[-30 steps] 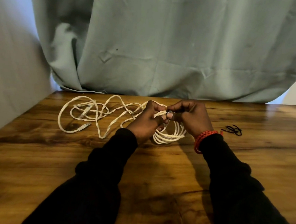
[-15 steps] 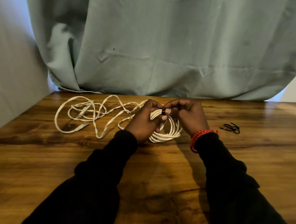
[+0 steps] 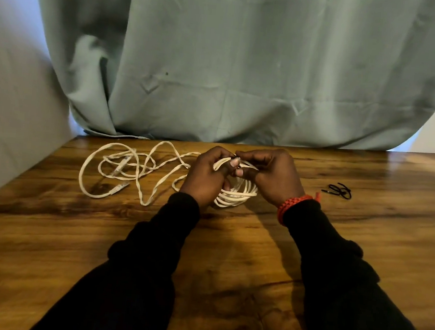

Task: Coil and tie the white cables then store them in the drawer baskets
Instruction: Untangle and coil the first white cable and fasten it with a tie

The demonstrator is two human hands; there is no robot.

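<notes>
Item: coiled white cable (image 3: 234, 195), just right of the loose cable (image 3: 120, 166) on the table (image 3: 228, 259). Left hand (image 3: 205, 179) and right hand (image 3: 270, 179) both pinch its top (tie hidden). Risk: slackened pinch, loops springing apart before tying.

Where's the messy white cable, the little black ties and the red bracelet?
loose white cable (image 3: 140, 184), head view, on a strand lying on the table.
black ties (image 3: 340, 190), head view, middle of the small bunch.
red bracelet (image 3: 291, 202), head view, band at the right wrist.
</notes>
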